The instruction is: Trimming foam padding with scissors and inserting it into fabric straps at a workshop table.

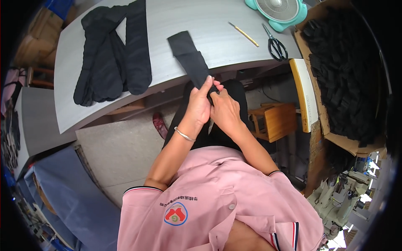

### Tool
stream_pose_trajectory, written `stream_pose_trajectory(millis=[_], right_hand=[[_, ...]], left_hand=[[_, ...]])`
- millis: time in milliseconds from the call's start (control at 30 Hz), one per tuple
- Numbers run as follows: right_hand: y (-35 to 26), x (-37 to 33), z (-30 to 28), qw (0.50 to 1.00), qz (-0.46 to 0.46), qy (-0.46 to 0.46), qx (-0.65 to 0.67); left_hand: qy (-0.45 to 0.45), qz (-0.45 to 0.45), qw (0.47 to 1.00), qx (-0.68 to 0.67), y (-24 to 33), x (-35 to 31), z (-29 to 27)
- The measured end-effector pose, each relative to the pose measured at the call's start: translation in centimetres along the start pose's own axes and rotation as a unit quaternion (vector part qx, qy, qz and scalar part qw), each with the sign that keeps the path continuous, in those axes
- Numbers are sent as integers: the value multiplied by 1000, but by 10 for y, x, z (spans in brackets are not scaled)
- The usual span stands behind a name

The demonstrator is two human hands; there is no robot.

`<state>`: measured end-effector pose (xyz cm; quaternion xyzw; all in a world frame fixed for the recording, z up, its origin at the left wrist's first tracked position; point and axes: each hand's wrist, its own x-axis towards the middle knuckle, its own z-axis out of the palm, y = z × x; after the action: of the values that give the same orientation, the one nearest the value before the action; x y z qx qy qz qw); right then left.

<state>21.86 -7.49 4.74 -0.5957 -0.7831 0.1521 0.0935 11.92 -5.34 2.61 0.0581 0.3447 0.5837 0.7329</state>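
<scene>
Two hands meet at the near edge of the grey desk [209, 25], and I see both working the same black sock [190, 56]. My left hand [197, 106] lies along the sock's lower end with its fingers [206, 85] pressed together and stretched up over the fabric, thumb tucked under, so the cloth is pinched between them. My right hand [226, 111] sits just beside it, touching it, its fingers [217, 87] curled and closed on the same end of the sock; I cannot tell exactly how much fabric they grip. A silver bangle [184, 134] circles the left wrist.

From the fingers the sock runs up and away onto the desk, lying flat, its far end angled off to the left. Well to the left of the fingers a pile of long black stockings [111, 54] lies spread on the desk. Up and to the right of the fingers rest a thin yellow-handled tool [243, 34] and black scissors [275, 44], near each other, with a teal fan [278, 10] beyond them. Far right, a cardboard box [331, 125] holds a heap of black fabric pieces [343, 67].
</scene>
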Motion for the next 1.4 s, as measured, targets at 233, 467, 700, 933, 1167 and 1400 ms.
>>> stream_pose_trajectory(millis=[233,467,700,933,1167,1400], right_hand=[[-14,-35,-4,987,-38,119,-99],[5,-29,22,992,18,47,-115],[7,-20,-10,995,-14,35,-95],[3,-54,-7,996,-17,82,-41],[0,-3,6,996,4,90,-22],[-3,-18,-7,999,-2,42,-8]], left_hand=[[-14,-9,997,-79,12,18,-9],[-27,-37,998,-45,-28,-8,-5],[-13,-69,997,-33,-6,-2,2],[7,-73,996,-47,-10,-2,1],[-26,-12,999,-31,-13,6,0],[-12,-80,995,-65,-7,-2,-3]])
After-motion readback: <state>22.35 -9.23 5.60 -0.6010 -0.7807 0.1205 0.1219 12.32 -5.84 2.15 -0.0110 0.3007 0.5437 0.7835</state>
